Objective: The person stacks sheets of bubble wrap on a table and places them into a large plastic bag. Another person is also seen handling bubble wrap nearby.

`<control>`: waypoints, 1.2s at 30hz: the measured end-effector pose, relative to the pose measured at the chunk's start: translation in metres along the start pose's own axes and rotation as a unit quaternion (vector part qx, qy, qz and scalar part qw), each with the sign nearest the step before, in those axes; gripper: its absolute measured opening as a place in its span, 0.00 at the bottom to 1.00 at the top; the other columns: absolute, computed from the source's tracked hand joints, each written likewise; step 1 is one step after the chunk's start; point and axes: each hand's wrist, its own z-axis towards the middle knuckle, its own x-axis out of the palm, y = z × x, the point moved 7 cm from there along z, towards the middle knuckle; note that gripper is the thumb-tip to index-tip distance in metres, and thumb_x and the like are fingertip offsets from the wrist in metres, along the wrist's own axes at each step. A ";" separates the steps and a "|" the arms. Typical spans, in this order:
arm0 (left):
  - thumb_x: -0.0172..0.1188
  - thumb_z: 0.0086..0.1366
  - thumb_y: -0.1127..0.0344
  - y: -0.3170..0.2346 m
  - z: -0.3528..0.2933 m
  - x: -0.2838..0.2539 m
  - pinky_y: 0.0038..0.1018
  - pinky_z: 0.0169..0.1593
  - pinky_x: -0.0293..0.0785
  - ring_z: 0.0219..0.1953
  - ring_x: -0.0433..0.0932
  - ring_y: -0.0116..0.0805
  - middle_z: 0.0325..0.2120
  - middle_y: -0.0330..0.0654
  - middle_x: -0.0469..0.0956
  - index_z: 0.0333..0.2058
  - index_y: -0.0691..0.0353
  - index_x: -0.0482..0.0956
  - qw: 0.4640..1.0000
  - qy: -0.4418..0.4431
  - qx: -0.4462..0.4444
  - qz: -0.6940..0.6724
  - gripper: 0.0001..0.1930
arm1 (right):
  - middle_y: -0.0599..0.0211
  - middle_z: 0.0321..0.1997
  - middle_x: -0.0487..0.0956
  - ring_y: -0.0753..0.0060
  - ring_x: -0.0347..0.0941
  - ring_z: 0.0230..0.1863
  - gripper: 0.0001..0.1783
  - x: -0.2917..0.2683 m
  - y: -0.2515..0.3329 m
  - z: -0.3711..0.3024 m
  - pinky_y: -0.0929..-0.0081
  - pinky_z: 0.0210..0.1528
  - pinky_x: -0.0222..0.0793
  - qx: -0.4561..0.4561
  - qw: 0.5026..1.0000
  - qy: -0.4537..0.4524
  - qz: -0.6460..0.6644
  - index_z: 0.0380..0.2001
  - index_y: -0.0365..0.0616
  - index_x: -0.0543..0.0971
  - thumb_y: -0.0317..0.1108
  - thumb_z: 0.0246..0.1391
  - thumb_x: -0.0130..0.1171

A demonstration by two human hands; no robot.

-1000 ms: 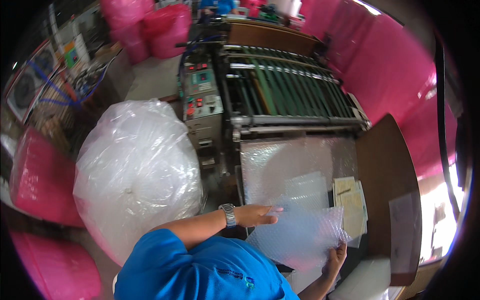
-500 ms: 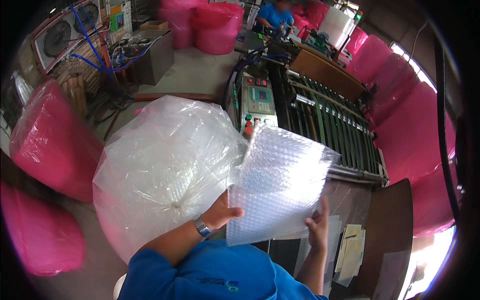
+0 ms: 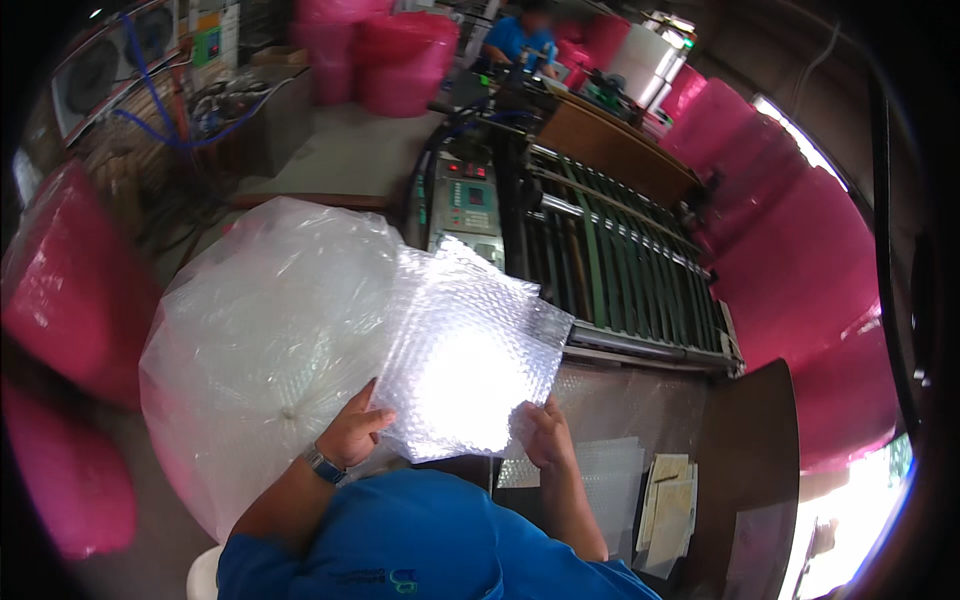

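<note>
In front of my chest, clear bubble wrap sheets (image 3: 450, 310) lie in a loose, fanned stack with their corners out of line. A bright glare covers their lower middle. My left hand (image 3: 355, 430) grips the lower left edge, its thumb on top and the other fingers hidden underneath. At the lower right edge, my right hand (image 3: 545, 435) is closed on the stack with bent fingers. Just left of the sheets stands a large white bundle (image 3: 260, 330) wrapped in clear plastic film, which the stack partly overlaps.
Beyond the sheets is a machine control panel (image 3: 468, 200), with a bed of green belts (image 3: 620, 250) to its right. Pink wrapped rolls (image 3: 75, 290) stand at left, others along the right. Papers (image 3: 665, 500) lie by a brown board (image 3: 750, 470). A person in blue (image 3: 520, 42) works far back.
My view has shifted. The bubble wrap looks more fanned, with several corners showing at the top. My right hand has gone from a raised finger to a closed grip on the edge.
</note>
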 end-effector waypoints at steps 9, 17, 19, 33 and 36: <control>0.58 0.52 0.56 -0.014 -0.005 0.003 0.28 0.53 0.57 0.52 0.59 0.32 0.51 0.45 0.60 0.55 0.64 0.50 0.995 0.097 -0.012 0.028 0.37 | 0.60 0.38 0.72 0.69 0.71 0.36 0.25 -0.006 0.004 -0.014 0.74 0.38 0.68 0.054 0.995 0.058 -0.064 0.45 0.34 0.64 0.23 0.38 0.53; 0.57 0.52 0.60 -0.107 -0.015 -0.057 0.32 0.38 0.67 0.35 0.70 0.42 0.35 0.46 0.70 0.42 0.60 0.69 0.436 -0.384 0.144 0.801 0.19 | 0.72 0.29 0.71 0.84 0.64 0.26 0.19 0.003 0.009 -0.010 0.84 0.27 0.60 0.112 0.948 0.137 -0.266 0.42 0.42 0.69 0.22 0.43 0.52; 0.55 0.53 0.61 -0.096 -0.017 -0.117 0.33 0.36 0.68 0.32 0.71 0.43 0.33 0.44 0.71 0.42 0.60 0.70 0.441 -0.387 -0.002 0.810 0.17 | 0.73 0.30 0.69 0.86 0.61 0.25 0.19 0.031 0.021 -0.008 0.87 0.25 0.56 0.081 0.948 0.121 -0.281 0.42 0.41 0.68 0.22 0.43 0.51; 0.39 0.64 0.57 -0.175 -0.067 -0.014 0.13 0.17 0.53 0.13 0.54 0.16 0.14 0.29 0.60 0.48 0.68 0.66 0.869 -0.258 0.212 0.364 0.21 | 0.66 0.29 0.71 0.76 0.66 0.29 0.30 0.174 -0.024 0.057 0.77 0.32 0.64 0.080 0.880 0.325 -0.338 0.52 0.42 0.61 0.23 0.40 0.48; 0.39 0.64 0.54 -0.164 -0.086 -0.018 0.14 0.16 0.55 0.13 0.56 0.18 0.13 0.31 0.61 0.50 0.68 0.63 0.894 -0.227 0.210 0.323 0.24 | 0.62 0.31 0.70 0.73 0.66 0.29 0.32 0.197 0.006 0.091 0.75 0.31 0.65 0.033 0.935 0.273 -0.223 0.53 0.42 0.60 0.22 0.39 0.48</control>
